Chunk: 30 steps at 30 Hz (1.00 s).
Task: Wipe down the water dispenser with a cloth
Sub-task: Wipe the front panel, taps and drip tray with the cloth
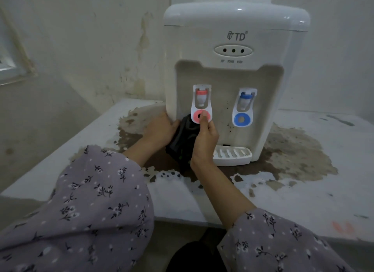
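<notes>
The light is dim, soft and greenish-grey, falling evenly, so shadows are faint. A small glare spot sits on the upper right corner of the water dispenser (228, 77), while its tap recess (222, 101) lies in gentle shade. Everything is slightly soft; the tiny labels (231, 61) under the indicator lamps (233, 50) are smeared. The wide lens bows the desk (334, 196) edge and stretches the sleeves (95, 207) in the lower corners.

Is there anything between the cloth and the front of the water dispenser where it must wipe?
Nothing visible. The cloth lies against the front of the water dispenser, beside the red tap lever, with the left hand and right hand on it. The right thumb rests on that lever.
</notes>
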Motion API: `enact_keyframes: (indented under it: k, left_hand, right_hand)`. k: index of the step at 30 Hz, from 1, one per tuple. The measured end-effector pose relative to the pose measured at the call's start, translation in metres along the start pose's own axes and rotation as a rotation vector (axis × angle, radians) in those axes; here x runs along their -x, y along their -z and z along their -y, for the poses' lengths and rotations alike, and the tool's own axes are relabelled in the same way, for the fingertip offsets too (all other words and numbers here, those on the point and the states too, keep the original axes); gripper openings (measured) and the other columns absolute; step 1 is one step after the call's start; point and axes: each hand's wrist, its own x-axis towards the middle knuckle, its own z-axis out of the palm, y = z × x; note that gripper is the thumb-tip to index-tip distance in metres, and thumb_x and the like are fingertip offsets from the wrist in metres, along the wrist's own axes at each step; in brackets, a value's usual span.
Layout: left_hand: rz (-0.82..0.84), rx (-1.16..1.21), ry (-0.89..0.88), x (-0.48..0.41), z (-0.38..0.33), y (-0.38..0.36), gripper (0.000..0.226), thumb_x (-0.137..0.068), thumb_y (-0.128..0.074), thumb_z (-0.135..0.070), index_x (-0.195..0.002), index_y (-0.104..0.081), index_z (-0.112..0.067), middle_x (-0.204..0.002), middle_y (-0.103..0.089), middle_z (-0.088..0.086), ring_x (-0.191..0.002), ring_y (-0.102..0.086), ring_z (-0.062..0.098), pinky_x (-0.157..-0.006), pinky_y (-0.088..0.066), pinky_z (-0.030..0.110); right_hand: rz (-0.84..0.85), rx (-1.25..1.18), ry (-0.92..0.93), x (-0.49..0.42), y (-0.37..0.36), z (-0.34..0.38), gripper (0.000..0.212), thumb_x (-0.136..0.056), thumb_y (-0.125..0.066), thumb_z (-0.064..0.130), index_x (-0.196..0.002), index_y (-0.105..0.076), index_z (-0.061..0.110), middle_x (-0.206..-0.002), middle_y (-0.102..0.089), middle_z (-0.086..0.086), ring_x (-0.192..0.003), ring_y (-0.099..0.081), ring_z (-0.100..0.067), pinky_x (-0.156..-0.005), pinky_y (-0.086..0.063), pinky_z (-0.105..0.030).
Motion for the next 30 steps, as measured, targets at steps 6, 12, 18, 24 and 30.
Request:
enact_keyframes:
  k: [6,12,18,24,30]
  left_hand:
    - [0.030,-0.119,0.026,0.005,0.011,0.009,0.040,-0.094,-0.042,-0.047,-0.112,-0.049,-0.012,-0.100,-0.060,0.005,-0.086,-0.057,0.022,-0.073,-0.044,0.033]
    - [-0.244,0.286,-0.285,-0.003,0.020,0.022,0.038,-0.092,-0.053,-0.018,-0.129,-0.043,-0.019,-0.123,-0.050,0.006,-0.102,-0.054,0.018,-0.086,-0.049,0.031]
    - [-0.463,0.374,-0.471,-0.007,-0.008,0.027,0.035,-0.095,-0.044,-0.008,-0.131,-0.049,-0.009,-0.126,-0.050,0.007,-0.113,-0.046,0.010,-0.093,-0.034,0.004]
    - [-0.435,0.548,-0.424,-0.008,-0.005,0.019,0.037,-0.097,-0.039,-0.004,-0.132,-0.050,-0.011,-0.127,-0.049,0.000,-0.115,-0.046,-0.001,-0.100,-0.038,0.013]
    - [-0.362,0.588,-0.434,-0.009,0.004,0.010,0.036,-0.100,-0.038,-0.013,-0.136,-0.044,-0.016,-0.133,-0.044,-0.006,-0.121,-0.039,-0.011,-0.104,-0.031,0.012]
  right_hand:
    - [0.212,0.340,0.275,0.030,-0.005,-0.027,0.047,-0.096,-0.051,0.018,-0.141,-0.038,0.020,-0.137,-0.039,0.011,-0.122,-0.035,0.007,-0.098,-0.023,0.001]
    - [0.284,0.547,0.594,0.026,-0.033,-0.016,0.060,-0.097,-0.041,0.024,-0.147,-0.007,0.025,-0.153,-0.018,0.002,-0.131,0.000,0.018,-0.106,-0.005,-0.007]
    - [0.267,0.335,0.555,-0.003,-0.061,0.025,0.059,-0.100,-0.039,0.028,-0.149,-0.012,0.013,-0.155,-0.019,-0.005,-0.135,-0.013,0.004,-0.113,-0.017,-0.018]
    - [0.337,0.131,0.291,-0.009,-0.064,0.027,0.052,-0.100,-0.031,0.037,-0.148,-0.013,0.023,-0.156,-0.016,0.000,-0.136,-0.021,-0.001,-0.109,-0.028,-0.023]
    - [0.455,0.254,0.304,-0.011,-0.032,-0.006,0.064,-0.091,-0.028,0.048,-0.148,-0.012,0.024,-0.148,-0.018,0.017,-0.129,-0.018,0.012,-0.102,-0.022,-0.003]
